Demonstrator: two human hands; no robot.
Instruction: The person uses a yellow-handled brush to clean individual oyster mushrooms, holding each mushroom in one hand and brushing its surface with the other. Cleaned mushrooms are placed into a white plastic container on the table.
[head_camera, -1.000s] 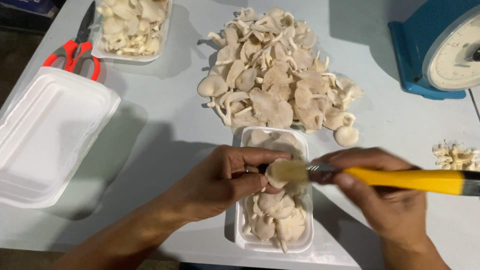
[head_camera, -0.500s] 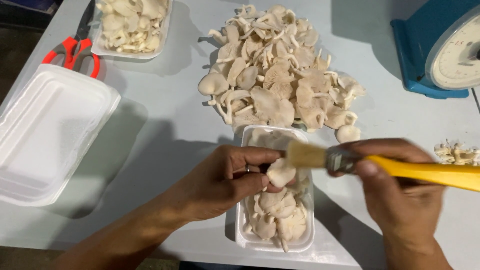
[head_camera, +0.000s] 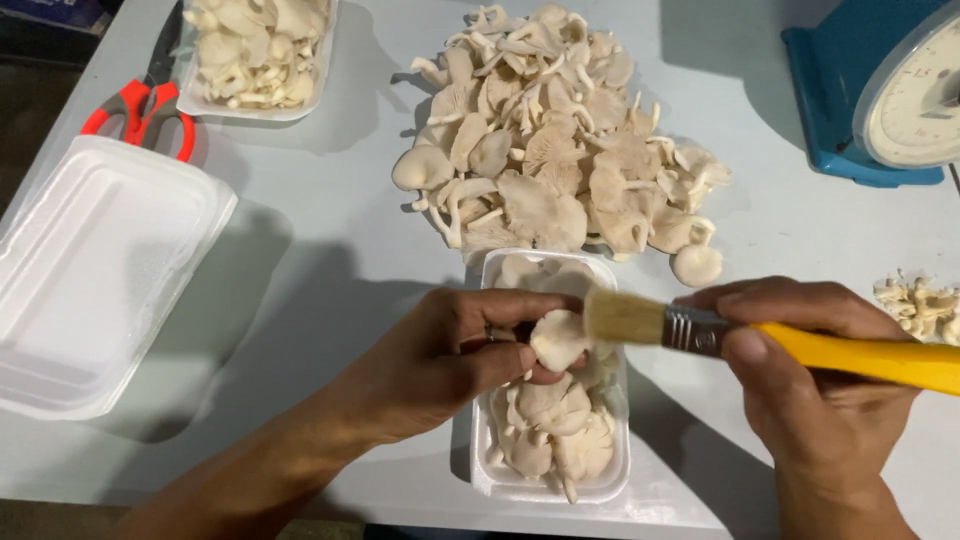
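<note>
Oyster mushroom (head_camera: 557, 338), one pale cap, is pinched between thumb and fingers of the left hand (head_camera: 440, 365) just above the white foam tray (head_camera: 548, 484) half filled with mushrooms. Right hand (head_camera: 810, 385) is closed around the yellow-handled brush (head_camera: 700, 328), whose bristles touch the cap. Behind the tray, a loose mushroom heap (head_camera: 550, 150) lies on the grey bench (head_camera: 320, 260).

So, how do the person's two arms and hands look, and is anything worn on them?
Both hands, left hand and right hand, are bare: no gloves. The forearms that show are bare too, with no sleeves or watch. A thin ring seems to sit on one left finger, but it is too small to be sure.
</note>
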